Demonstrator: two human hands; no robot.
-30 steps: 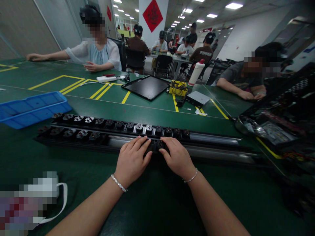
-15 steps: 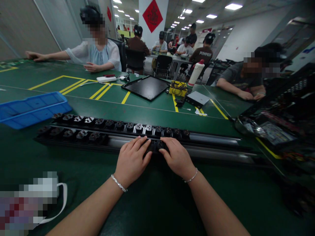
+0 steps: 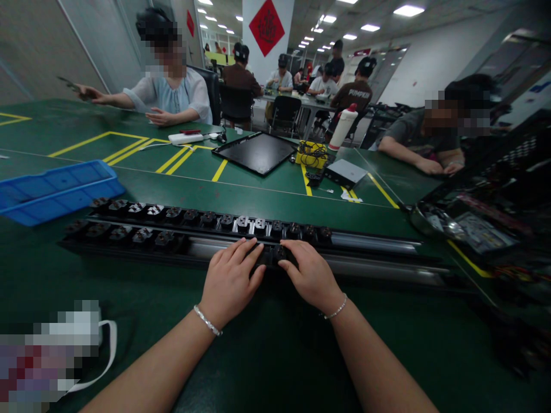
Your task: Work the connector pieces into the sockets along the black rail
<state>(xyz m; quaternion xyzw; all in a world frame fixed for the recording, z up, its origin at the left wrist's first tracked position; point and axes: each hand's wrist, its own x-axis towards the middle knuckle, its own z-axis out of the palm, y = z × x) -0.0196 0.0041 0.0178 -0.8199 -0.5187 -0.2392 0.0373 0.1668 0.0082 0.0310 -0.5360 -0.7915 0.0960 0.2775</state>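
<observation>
Much of the near rail (image 3: 383,269) is covered at its middle by the left hand (image 3: 235,278) and right hand (image 3: 312,272), and its right end fades into shadow. The pixelated item (image 3: 47,355) in front of the near rail's left end cannot be identified; the view's edge cuts it off. The open case (image 3: 486,223) by the rail's right end is also cut off, its inside too dark to read fully.

At the middle of the near rail, a small black socket (image 3: 280,253) sits between the two hands, just left of the right hand, whose thumb and forefinger pinch it. The left hand lies over the rail beside the socket, fingers extended and thumb apart; whether it grips anything cannot be told. Behind the near rail runs the far rail (image 3: 374,242), and beyond their left ends the blue tray (image 3: 64,192) rests on the bench (image 3: 181,180).
</observation>
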